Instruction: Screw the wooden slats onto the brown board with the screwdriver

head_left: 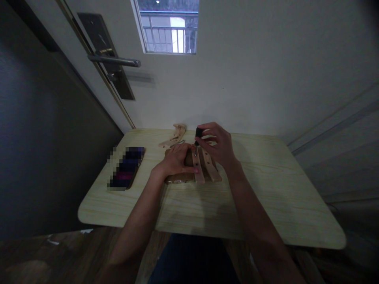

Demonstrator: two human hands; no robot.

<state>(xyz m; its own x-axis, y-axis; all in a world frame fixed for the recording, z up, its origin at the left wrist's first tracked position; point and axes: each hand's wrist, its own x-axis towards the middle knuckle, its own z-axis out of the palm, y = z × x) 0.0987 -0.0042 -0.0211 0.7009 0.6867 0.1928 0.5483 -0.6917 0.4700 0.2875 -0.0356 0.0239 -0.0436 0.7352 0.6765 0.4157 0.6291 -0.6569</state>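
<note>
A pale, slightly curved strip with holes (198, 173) lies across a brown, shiny-edged block (177, 178). My left hand (177, 158) presses down on the block, its thumb and index finger holding the strip's left edge. Between the fingers and thumb of my right hand (219, 142) is a small screwdriver (198, 136) with a short black handle, upright, its thin metal tip down at the strip's upper part. Just right of it, a second pale strip (211, 167) rests on the block, partly below my right hand. Similar pale pieces (174, 136) lie beyond my left hand.
A phone (128, 167), partly pixelated, lies on the left of the light wooden table (266, 197). Behind the table stands a white door (251, 71) with a metal handle (115, 60) and a small window (168, 29). A dark panel (44, 138) stands at the left.
</note>
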